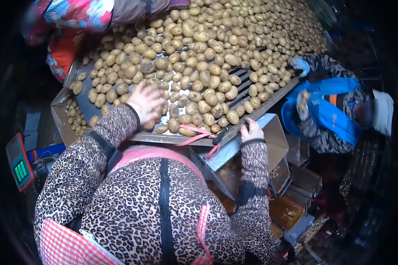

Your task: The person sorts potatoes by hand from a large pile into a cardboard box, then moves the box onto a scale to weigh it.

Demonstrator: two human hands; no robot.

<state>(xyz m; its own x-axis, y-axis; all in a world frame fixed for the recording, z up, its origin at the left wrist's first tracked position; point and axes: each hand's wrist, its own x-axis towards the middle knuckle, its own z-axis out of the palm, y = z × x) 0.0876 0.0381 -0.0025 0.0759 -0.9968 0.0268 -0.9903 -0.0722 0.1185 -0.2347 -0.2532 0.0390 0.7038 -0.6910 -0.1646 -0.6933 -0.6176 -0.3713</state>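
Note:
Many brown potatoes cover a sorting table with a raised metal rim. Over the near left part of the pile, my left hand reaches down with its fingers spread, touching the potatoes; the palm side is hidden. My right hand is at the table's right front rim, thumb and fingers apart, with no held thing visible. Just left of it a black handle-like object lies on the rim, beside a pink ribbon.
Across the table at upper left is a person's colourful sleeve. Another person in a blue apron works at the right edge. An open cardboard box stands below my right hand. A scale with a green display is at far left.

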